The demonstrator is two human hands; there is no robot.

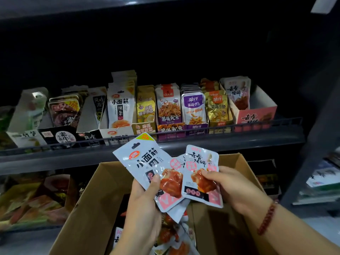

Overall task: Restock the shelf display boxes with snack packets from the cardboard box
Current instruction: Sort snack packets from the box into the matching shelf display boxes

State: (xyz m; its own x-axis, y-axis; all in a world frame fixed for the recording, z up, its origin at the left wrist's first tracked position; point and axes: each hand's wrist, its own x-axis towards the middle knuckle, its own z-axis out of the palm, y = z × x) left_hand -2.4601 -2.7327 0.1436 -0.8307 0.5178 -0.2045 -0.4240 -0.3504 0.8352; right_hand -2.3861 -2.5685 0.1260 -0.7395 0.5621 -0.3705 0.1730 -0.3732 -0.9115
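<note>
Both hands hold packets above the cardboard box, left hand gripping a fan, right hand pinching one pink packet, best slid upright into the half-empty pink display box.

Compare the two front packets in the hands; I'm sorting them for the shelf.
The pale grey packet with big black characters, held by the left hand, tilts leftward; the white-and-pink packet showing red meat, pinched by the right hand, stands nearly upright. The grey one looks taller and has a yellow top corner. Both are flat sealed pouches.
</note>
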